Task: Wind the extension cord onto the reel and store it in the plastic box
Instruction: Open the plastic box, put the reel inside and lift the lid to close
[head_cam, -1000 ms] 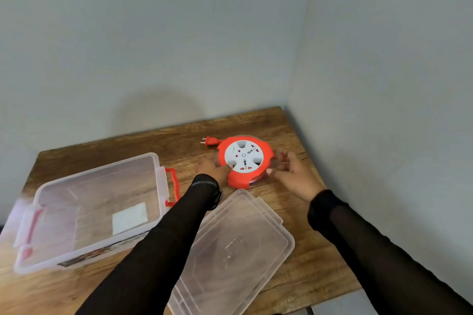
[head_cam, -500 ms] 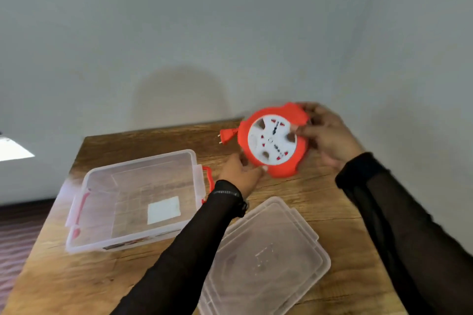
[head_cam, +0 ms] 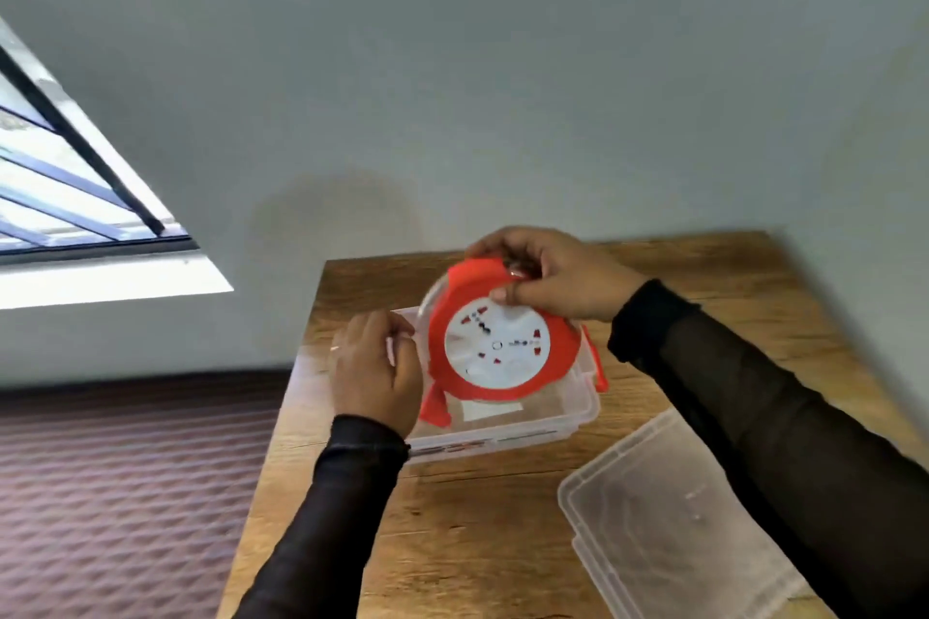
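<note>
Holding the reel (head_cam: 500,342) tilted over the open plastic box (head_cam: 578,417) at frame centre, not yet set down. Right hand (head_cam: 558,279) grips the reel's upper rim, thumb on the orange face. Left hand (head_cam: 374,369) sits just left of the reel, fingers curled; whether it holds anything is unclear. No loose cord showing, so winding looks finished. Lid (head_cam: 668,518) lies on the table (head_cam: 477,518) at lower right, apart from the box. Left: lower the reel in, fit the lid.

Grey walls (head_cam: 452,65), barred window (head_cam: 75,196), wooden table (head_cam: 477,518).
</note>
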Action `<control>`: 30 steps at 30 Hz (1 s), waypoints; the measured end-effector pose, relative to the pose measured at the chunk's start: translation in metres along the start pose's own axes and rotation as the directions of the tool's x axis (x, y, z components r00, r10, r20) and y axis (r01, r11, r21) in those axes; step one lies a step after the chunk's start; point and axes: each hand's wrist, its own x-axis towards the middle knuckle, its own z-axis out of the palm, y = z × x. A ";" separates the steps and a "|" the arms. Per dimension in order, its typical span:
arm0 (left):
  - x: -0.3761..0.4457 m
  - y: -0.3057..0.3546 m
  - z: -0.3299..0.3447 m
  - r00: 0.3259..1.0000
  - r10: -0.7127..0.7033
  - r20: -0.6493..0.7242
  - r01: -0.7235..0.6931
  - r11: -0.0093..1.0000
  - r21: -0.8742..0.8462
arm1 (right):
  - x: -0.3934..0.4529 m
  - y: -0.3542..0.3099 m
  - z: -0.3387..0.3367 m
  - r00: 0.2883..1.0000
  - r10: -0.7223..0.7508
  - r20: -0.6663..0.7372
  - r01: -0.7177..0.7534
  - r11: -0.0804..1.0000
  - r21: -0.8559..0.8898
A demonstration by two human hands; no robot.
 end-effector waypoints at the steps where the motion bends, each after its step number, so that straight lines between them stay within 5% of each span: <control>1: -0.003 -0.009 0.000 0.999 -0.034 0.042 0.031 0.996 0.082 | 0.005 0.008 0.012 0.999 0.039 0.023 -0.039 0.999 0.010; 4: -0.009 -0.026 0.005 0.971 -0.169 0.171 0.117 0.953 0.281 | 0.013 0.031 0.035 0.993 0.111 0.030 -0.113 0.992 0.063; 10: -0.009 -0.043 0.016 0.930 -0.192 0.314 0.112 0.960 0.257 | 0.026 0.052 0.051 0.988 0.157 -0.002 -0.157 0.984 0.080; 19: -0.010 -0.046 0.020 0.928 -0.165 0.334 0.052 0.945 0.323 | 0.028 0.065 0.062 0.983 0.112 -0.145 -0.143 0.963 -0.230; 25: -0.010 -0.048 0.024 0.934 -0.145 0.327 0.014 0.928 0.373 | 0.017 0.084 0.063 0.950 0.063 -0.306 -0.233 0.795 -0.561; 30: -0.007 -0.049 0.027 0.933 -0.120 0.338 -0.027 0.917 0.398 | 0.011 0.090 0.086 0.909 -0.044 -0.414 -0.239 0.759 -0.606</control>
